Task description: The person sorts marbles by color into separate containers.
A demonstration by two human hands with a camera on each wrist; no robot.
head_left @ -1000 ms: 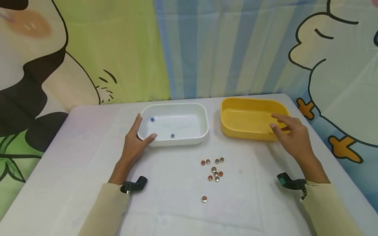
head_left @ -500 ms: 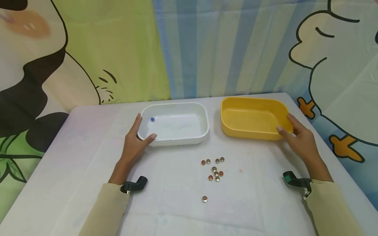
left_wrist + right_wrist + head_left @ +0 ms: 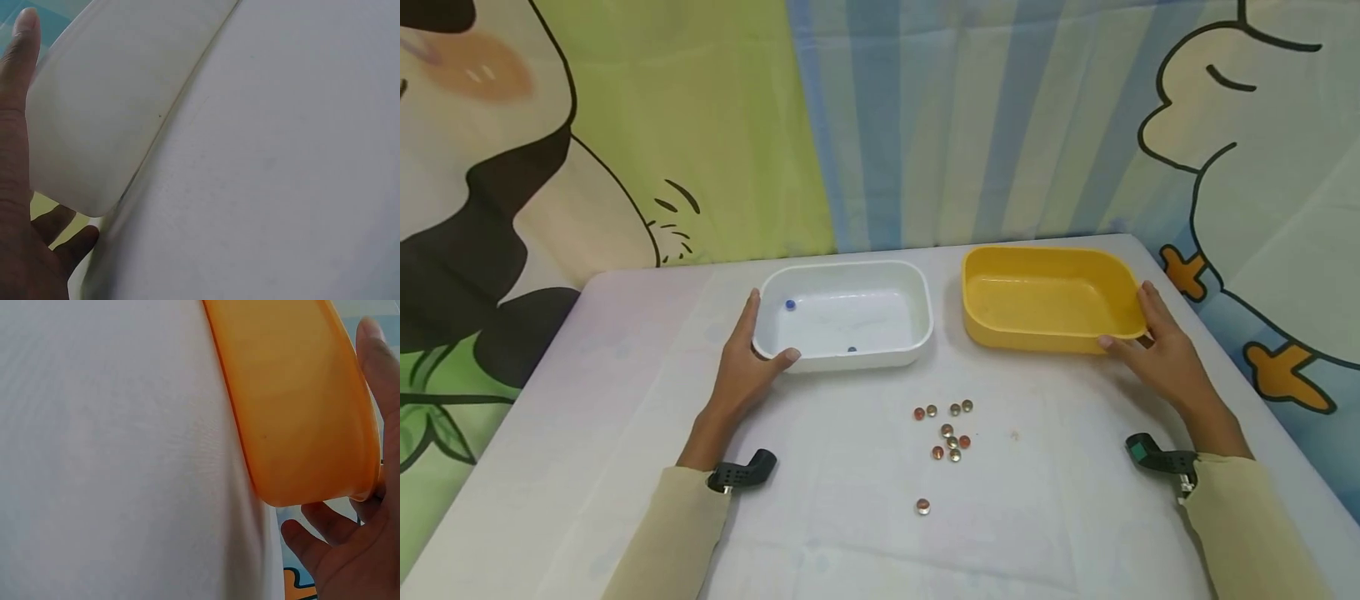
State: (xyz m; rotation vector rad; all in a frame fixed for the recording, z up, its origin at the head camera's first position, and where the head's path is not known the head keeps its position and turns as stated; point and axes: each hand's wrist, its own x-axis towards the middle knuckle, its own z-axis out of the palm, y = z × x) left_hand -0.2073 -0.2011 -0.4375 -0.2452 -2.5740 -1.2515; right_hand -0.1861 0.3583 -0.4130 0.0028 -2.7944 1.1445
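Note:
In the head view a white tray [image 3: 868,362] stands at the back middle, with a blue bead [image 3: 790,305] at its left and a small dark bead [image 3: 852,349] partly hidden by the near wall. My left hand [image 3: 741,371] grips its near left corner, thumb [image 3: 15,69] along the near rim and fingers round the left end. To the right stands a yellow tray [image 3: 1037,340] with nothing visible inside. My right hand [image 3: 1168,367] holds its near right corner, thumb at the front rim and fingers [image 3: 328,522] round the end.
Several small shiny orange and silvery beads [image 3: 952,442] lie loose on the white tablecloth [image 3: 820,533] before the trays. A single bead [image 3: 922,507] lies nearer. Behind the table hangs a printed curtain [image 3: 917,125].
My right hand has moved right, from above the yellow tray's near right side to its corner. The dark bead in the white tray has shifted slightly right. My left hand has stayed put.

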